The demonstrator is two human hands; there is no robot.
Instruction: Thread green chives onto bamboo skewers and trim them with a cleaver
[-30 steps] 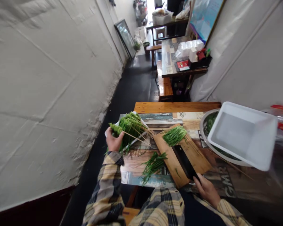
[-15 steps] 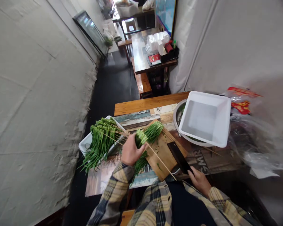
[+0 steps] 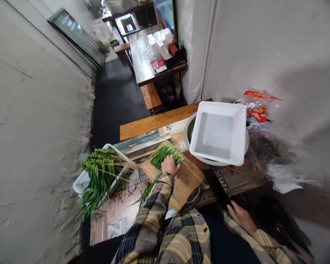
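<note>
My left hand (image 3: pixel 170 165) is on the wooden cutting board (image 3: pixel 180 190), its fingers curled over a bundle of green chives (image 3: pixel 165 152). The pale cut ends point up and right, and thin wooden skewers (image 3: pixel 193 171) stick out beside them. Loose green leaves (image 3: pixel 146 192) trail off the board's left side. In my right hand (image 3: pixel 241 216) is the handle of a dark cleaver (image 3: pixel 217 187), held low at the table's front edge, right of the board. More skewered chives (image 3: pixel 100 172) are heaped in a white tray (image 3: pixel 78 185) on the left.
An empty white plastic tub (image 3: pixel 218 134) rests on a metal bowl (image 3: pixel 187 134) at the right. Clear plastic bags (image 3: pixel 280 154) lie beside it against the wall. Beyond the table stand a wooden bench (image 3: pixel 159 121) and another table (image 3: pixel 143 55).
My left hand has brought the raised chive bundle down onto the board, right of where it was. The cleaver has moved off the board toward the right. The camera view has shifted.
</note>
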